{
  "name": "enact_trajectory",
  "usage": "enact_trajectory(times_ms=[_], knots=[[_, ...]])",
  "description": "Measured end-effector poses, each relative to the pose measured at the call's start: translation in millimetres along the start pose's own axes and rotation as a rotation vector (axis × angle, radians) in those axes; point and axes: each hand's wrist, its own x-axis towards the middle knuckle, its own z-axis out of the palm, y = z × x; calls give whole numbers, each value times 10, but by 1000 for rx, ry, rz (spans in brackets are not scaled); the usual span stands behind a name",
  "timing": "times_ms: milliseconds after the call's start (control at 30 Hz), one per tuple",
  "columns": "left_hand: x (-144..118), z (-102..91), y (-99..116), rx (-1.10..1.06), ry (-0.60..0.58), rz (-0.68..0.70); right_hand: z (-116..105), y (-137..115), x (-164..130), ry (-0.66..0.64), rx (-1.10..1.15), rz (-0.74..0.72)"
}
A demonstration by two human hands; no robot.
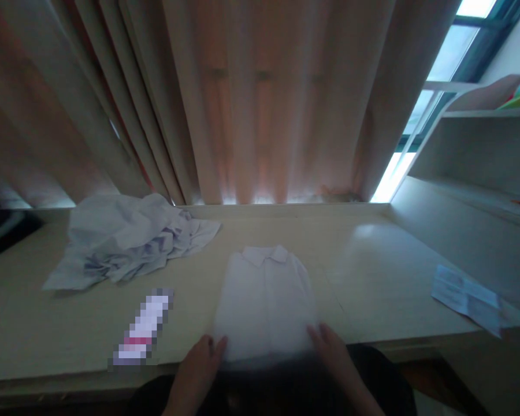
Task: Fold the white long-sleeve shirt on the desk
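Folded white shirt [266,300] lies flat at lower centre of the tabletop [372,271]. Left hand [197,370] and right hand [335,355] touch its near corners, fingers together, flat. Crumpled shirt [125,245] at centre left

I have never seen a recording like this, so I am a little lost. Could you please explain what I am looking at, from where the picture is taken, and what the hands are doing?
There is no machine here. A person wears a camera on the head, looking forward and down, so you see that person's own bare hands at the bottom. The left hand and the right hand touch the near corners of a folded white shirt, collar away from the person, on a pale desk. Neither hand lifts anything. To the left lies a crumpled light garment; to the right, a paper sheet. Curtains hang behind.
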Motion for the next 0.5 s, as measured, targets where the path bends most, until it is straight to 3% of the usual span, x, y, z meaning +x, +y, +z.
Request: enact_trajectory(times_ms=[100, 200, 333, 500], knots=[[36, 138, 4, -11, -32, 4, 75, -39, -17, -5, 46, -3], [92, 99, -8, -61, -35, 13, 133, -105, 13, -3, 136, 26], [54, 58, -12, -333, 17, 36, 143, -113, 4, -76, 521, 37], [-92, 288, -186, -485, 111, -74, 118, 78, -144, -170, 613, 67]])
